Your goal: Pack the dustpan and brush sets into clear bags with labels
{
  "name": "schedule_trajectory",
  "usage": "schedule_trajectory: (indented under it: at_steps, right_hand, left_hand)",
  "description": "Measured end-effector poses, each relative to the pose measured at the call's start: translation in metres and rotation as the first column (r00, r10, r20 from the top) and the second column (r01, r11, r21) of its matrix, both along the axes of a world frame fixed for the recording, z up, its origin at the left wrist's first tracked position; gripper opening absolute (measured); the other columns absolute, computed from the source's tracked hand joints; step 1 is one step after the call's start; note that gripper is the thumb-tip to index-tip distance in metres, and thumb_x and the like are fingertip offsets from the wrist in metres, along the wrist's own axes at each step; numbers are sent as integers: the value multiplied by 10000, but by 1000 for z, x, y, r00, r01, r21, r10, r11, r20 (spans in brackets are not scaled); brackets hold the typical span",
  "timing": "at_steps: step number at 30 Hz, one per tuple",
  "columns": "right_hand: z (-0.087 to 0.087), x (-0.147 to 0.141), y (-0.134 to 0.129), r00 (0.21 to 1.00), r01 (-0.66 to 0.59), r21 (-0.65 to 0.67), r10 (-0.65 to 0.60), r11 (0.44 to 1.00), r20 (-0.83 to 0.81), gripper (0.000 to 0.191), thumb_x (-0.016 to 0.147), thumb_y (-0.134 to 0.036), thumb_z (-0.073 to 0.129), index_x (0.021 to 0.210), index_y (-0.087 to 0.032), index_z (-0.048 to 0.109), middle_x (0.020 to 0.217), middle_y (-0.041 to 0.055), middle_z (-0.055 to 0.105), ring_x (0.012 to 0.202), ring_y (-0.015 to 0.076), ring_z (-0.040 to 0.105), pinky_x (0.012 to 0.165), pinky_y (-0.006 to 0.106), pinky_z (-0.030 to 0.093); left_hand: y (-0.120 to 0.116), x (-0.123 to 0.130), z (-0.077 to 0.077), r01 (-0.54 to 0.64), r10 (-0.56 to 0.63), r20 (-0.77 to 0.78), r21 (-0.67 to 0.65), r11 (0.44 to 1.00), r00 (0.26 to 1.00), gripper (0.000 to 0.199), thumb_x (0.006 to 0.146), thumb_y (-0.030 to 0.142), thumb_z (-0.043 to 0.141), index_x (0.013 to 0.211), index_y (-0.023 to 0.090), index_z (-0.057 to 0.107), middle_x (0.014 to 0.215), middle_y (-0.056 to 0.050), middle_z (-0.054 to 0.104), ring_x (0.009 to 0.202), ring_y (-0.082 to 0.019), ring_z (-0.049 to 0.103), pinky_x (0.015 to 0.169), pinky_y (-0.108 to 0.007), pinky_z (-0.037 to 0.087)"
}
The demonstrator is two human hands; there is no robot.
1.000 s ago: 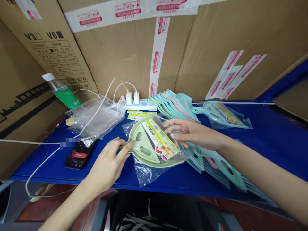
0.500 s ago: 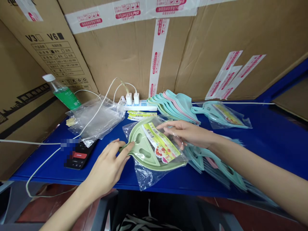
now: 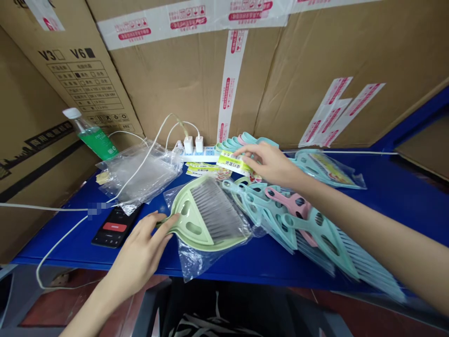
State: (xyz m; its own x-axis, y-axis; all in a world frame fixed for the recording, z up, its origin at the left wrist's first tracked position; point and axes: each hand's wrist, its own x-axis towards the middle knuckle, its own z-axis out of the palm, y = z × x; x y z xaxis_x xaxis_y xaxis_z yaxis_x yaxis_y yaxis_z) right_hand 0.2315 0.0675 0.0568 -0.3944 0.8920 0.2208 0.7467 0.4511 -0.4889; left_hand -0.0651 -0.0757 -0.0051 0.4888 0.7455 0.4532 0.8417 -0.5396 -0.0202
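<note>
My left hand (image 3: 147, 238) is closed on the handle end of a light green dustpan (image 3: 177, 206), which has a matching green hand brush (image 3: 217, 213) with grey bristles lying in it. A clear plastic bag (image 3: 192, 262) surrounds the dustpan's pan. Farther back, my right hand (image 3: 268, 161) pinches a yellow-green printed card (image 3: 233, 164) between thumb and fingers, beside more such cards (image 3: 196, 169) on the table. Beneath my right forearm lie several loose hand brushes in blue, with a pink brush (image 3: 291, 203) among them.
Nested dustpans (image 3: 238, 140) stand behind my right hand, with a bagged set (image 3: 324, 168) to their right. Clear bags (image 3: 140, 173), a phone (image 3: 114, 227) and a bottle (image 3: 93, 135) are at left. A power strip (image 3: 206, 154) with cables sits against cardboard boxes (image 3: 182, 84).
The printed card has left the bagged dustpan and is now in my right hand, farther back by the other cards. The dustpan and my left hand have shifted slightly left, and the brush's bristles are uncovered.
</note>
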Motion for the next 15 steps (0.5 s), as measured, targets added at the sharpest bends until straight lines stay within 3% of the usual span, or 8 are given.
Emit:
schedule_trajectory:
  at_steps: [2,4,9,12,15]
  right_hand:
    - [-1,-14,15,993,-40,58,34,997,114,327,865,-139,429,1082,-213,663,712,28,626,822,225,572,835,405,402]
    - [-5,-32,29,980,-85,30,78,996,184,348,853,-91,430,1093,-198,657,744,41,652,845,226,582,861,397,397]
    - [-23,-74,54,971,-76,19,70,997,228,309,806,-66,515,1028,-204,679,814,75,686,856,249,613,754,362,433]
    - [-24,-86,57,969,-51,45,38,998,243,325,750,-8,523,976,-166,695,880,134,686,885,287,620,718,378,425]
    - [-14,-86,45,974,-60,92,38,994,222,333,760,6,480,966,-143,695,985,162,667,935,292,613,754,396,420]
  left_hand:
    - [-5,-11,-3,-33,33,16,-10,999,999,353,984,242,363,1299,222,521,1047,-81,611,990,-210,623,819,-316,543]
    - [-11,-21,-6,-71,72,29,-35,997,997,358,981,262,370,1307,242,519,1060,-76,617,994,-211,629,816,-314,546]
    - [-24,-39,-8,-128,131,47,-58,990,990,353,976,279,380,1294,247,530,1072,-77,626,970,-209,647,810,-308,552]
    - [-26,-41,-7,-142,145,51,-53,988,988,345,974,275,387,1285,242,534,1069,-74,624,951,-199,651,795,-293,554]
    - [-24,-42,-6,-135,136,46,-29,990,990,343,978,266,379,1284,229,532,1060,-75,621,953,-193,646,795,-280,552]
